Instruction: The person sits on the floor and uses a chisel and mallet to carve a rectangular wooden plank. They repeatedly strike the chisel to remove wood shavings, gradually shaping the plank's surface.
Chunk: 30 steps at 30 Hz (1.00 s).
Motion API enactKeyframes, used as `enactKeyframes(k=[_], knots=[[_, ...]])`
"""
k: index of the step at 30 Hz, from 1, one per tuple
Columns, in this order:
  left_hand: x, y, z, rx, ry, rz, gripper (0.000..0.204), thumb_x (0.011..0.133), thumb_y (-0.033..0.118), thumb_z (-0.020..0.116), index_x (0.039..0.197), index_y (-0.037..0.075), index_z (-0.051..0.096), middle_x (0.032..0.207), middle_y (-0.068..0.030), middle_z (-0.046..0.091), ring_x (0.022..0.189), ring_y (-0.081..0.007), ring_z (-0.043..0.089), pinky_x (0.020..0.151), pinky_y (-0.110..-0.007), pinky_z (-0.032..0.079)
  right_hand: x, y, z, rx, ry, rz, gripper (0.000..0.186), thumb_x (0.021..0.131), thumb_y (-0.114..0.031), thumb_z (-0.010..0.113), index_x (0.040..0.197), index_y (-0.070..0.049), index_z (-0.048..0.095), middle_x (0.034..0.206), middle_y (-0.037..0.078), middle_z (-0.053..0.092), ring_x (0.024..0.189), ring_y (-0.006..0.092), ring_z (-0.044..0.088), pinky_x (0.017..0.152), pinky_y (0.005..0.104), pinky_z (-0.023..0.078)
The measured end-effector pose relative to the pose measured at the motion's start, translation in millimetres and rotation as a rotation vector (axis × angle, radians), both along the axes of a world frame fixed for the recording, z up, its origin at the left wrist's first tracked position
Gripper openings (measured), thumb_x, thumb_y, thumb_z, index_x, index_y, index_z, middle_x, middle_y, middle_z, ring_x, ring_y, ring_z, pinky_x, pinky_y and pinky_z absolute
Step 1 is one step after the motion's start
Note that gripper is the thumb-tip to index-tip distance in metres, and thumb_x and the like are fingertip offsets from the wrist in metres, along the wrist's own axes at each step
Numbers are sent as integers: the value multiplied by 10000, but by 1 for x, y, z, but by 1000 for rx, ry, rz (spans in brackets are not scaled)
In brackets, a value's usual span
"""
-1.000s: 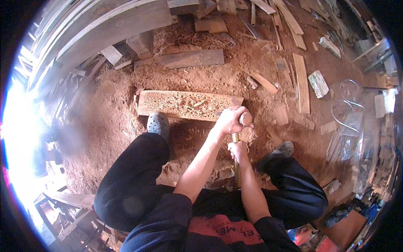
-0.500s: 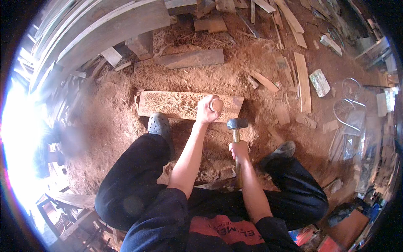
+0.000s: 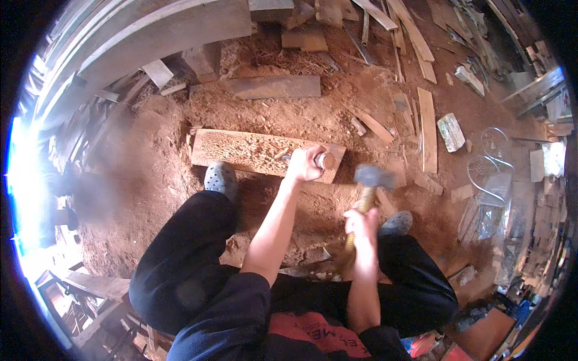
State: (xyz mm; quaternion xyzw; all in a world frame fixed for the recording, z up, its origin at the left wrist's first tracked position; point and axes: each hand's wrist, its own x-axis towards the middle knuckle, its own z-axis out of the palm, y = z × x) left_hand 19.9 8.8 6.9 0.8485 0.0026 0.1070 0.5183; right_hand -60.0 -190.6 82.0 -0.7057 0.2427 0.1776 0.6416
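Note:
My left hand (image 3: 304,163) is closed around a chisel (image 3: 326,160), whose round wooden handle end points up and to the right. A bit of its blade shows left of my fingers, over the board. The pale wooden board (image 3: 224,147) lies on the ground, its upper face covered in small gouges and chips. My right hand (image 3: 362,227) grips the wooden handle of a hammer (image 3: 374,177). Its dark metal head, smeared by motion, is to the right of the chisel and apart from it.
My left shoe (image 3: 221,179) rests against the board's near edge; my right shoe (image 3: 396,223) is farther right. Beyond the board lies a grey plank (image 3: 276,87). Offcuts (image 3: 427,129) and a whitish block (image 3: 451,132) lie at right, with stacked long boards (image 3: 168,42) at upper left.
My left hand has shifted right along the board, and the chisel leans more to the right. The hammer has swung right, its head now blurred and farther from the chisel.

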Motion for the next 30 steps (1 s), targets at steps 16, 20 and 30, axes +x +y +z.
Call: enactKeyframes(k=[16, 20, 30], knots=[[7, 14, -10, 61, 191, 9, 227, 630, 179, 610, 837, 89, 635, 825, -155, 651, 787, -341, 636, 698, -374, 507, 24, 44, 10, -388, -45, 84, 134, 674, -4, 626, 773, -32, 539, 579, 76, 559, 397, 120, 507, 342, 243, 384], [6, 10, -6, -71, 134, -5, 195, 619, 138, 609, 806, 83, 622, 766, -152, 636, 752, -337, 634, 657, -383, 495, 34, 16, 91, -13, -140, -261, 196, 651, 48, 592, 777, -51, 479, 527, 13, 455, 327, 100, 404, 290, 244, 335], [10, 1, -6, -71, 110, 14, 195, 589, 132, 608, 770, 63, 610, 742, -160, 618, 747, -347, 622, 651, -385, 489, 26, 75, -17, -825, -162, 231, 252, 664, -170, 694, 685, 58, 589, 601, 193, 607, 546, 319, 606, 531, 428, 465]])
